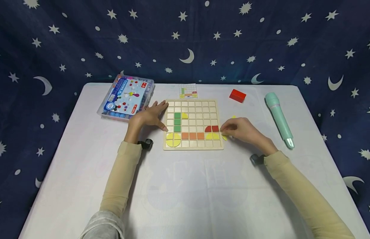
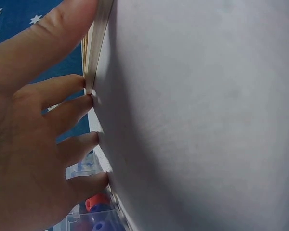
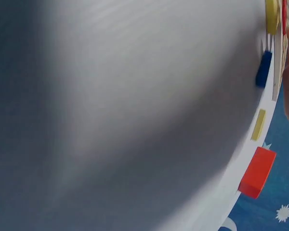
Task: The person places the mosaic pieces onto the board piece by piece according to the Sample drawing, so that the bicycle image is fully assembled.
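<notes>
A square wooden grid board (image 1: 190,144) lies on the table, with green, orange, red and yellow pieces in some cells. My left hand (image 1: 149,117) lies along its left side, fingers spread, thumb near the edge. In the left wrist view, the outstretched fingers (image 2: 71,112) reach to the board's edge (image 2: 98,45). At the right edge, my right hand (image 1: 244,129) has its fingers bent together near the red square (image 1: 215,128). A yellow piece (image 1: 225,137) shows just under these fingertips; whether they pinch anything is hidden. Another yellow piece (image 1: 234,117) peeks out behind that hand.
A clear plastic box (image 1: 126,96) of colored parts stands at the back left. A small pattern card (image 1: 188,91) lies behind the board. To the right are a red block (image 1: 237,96) and a mint-green microphone-shaped object (image 1: 279,120). The right wrist view shows a blue piece (image 3: 263,70).
</notes>
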A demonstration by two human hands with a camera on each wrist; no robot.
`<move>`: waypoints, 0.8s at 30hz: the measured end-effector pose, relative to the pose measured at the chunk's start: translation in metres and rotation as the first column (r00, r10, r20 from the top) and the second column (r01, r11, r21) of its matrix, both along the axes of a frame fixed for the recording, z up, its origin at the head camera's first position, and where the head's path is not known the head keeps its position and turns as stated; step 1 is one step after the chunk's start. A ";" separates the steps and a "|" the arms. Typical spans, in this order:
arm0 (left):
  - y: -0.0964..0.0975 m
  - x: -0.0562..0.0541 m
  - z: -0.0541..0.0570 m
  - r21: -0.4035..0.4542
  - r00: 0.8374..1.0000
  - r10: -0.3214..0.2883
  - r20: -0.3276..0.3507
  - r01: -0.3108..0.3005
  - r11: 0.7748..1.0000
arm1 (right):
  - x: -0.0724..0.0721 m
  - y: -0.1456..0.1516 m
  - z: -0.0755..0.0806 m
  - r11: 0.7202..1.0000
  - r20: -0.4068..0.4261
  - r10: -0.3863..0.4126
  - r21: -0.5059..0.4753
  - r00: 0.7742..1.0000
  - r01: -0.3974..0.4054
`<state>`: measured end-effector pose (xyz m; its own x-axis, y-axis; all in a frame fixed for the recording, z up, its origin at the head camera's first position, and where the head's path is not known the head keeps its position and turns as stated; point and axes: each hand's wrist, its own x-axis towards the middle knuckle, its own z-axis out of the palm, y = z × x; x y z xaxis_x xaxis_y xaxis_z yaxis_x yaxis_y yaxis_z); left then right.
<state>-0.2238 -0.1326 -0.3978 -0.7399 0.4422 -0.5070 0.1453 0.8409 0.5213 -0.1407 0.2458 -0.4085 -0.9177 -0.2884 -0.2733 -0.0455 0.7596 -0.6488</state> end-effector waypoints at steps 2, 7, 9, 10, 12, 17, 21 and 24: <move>0.000 0.000 0.000 -0.001 1.000 0.001 0.001 -0.001 1.000 | 0.000 0.003 -0.001 1.000 0.008 -0.005 0.006 1.000 0.005; 0.000 0.000 -0.001 -0.001 1.000 -0.001 -0.003 0.001 1.000 | 0.000 0.010 -0.004 1.000 0.031 -0.001 0.020 1.000 0.000; 0.000 0.000 -0.002 0.000 1.000 -0.001 -0.005 0.001 1.000 | 0.000 0.012 -0.004 0.999 0.043 0.001 0.034 0.999 -0.002; 0.000 0.000 -0.002 -0.002 1.000 -0.003 -0.007 0.003 1.000 | 0.000 0.012 -0.004 0.999 0.049 0.002 0.042 0.999 -0.004; 0.000 0.000 -0.002 -0.004 1.000 -0.002 -0.003 0.002 1.000 | 0.001 0.012 -0.004 0.998 0.053 0.014 0.059 0.998 -0.017; -0.001 0.001 -0.002 -0.001 1.000 0.003 0.004 -0.003 1.000 | 0.003 0.010 -0.003 0.995 0.027 0.077 0.068 0.997 -0.078; -0.001 0.001 -0.001 0.007 1.000 0.002 -0.001 -0.002 1.000 | 0.004 0.009 -0.003 0.992 0.013 0.104 0.064 0.995 -0.104; 0.000 0.001 -0.001 0.007 1.000 0.001 -0.005 -0.001 1.000 | 0.003 0.008 -0.003 0.992 0.015 0.106 0.063 0.994 -0.107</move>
